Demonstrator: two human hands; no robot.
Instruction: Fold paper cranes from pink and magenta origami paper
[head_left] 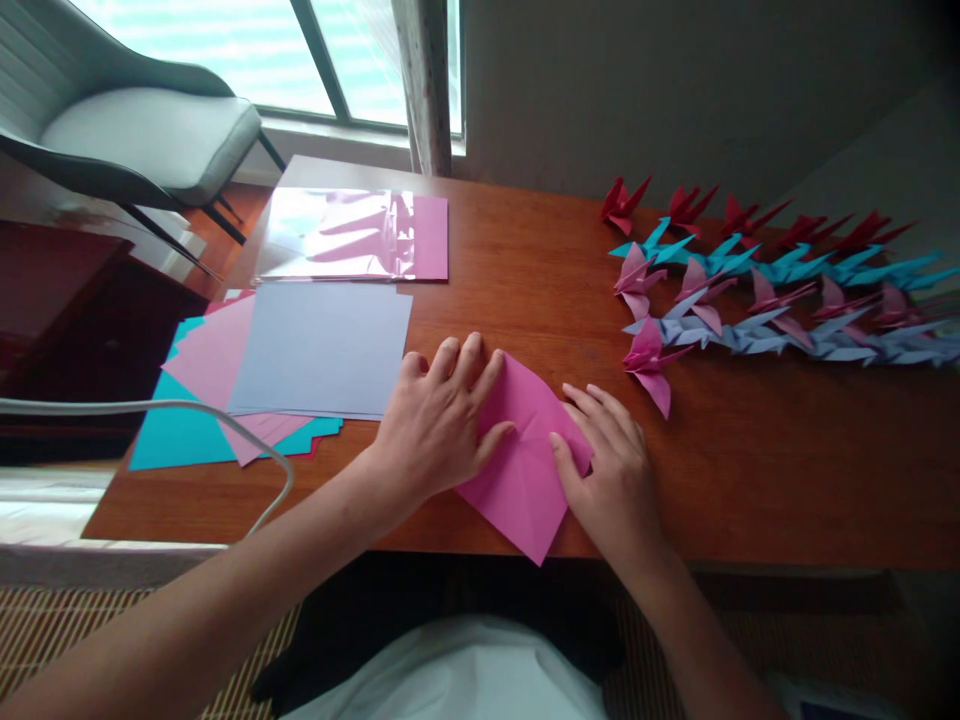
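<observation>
Landmark: pink sheet (529, 470), a single piece of paper with crease lines, lying on the wooden table (780, 480), its near corner reaching the front edge.

Left hand (442, 425): palm down over the sheet's left side, fingers extended and slightly apart, thumb out across the paper; pressing flat rather than gripping. Right hand (619, 460): at the sheet's right corner, fingers half curled, thumb apart from them with paper showing in the gap; cannot tell whether it pinches the corner.

Beyond and right of the sheet: one magenta paper bird (649, 365), near the right hand. Farther right and beyond the sheet, rows of folded birds: pale lavender birds (750, 335), light pink birds (701, 290), turquoise birds (795, 265) and, farthest back, red birds (621, 205).

Left of the sheet, past the left hand: lavender paper stack (322, 350), overlapping light pink paper (206, 355) and turquoise paper (176, 430). Beyond that stack, farther from the sheet: glossy clear packet (337, 235). White cable (75, 407) crosses well left of the sheet; chair (150, 130) stands far beyond it, on the same side.
</observation>
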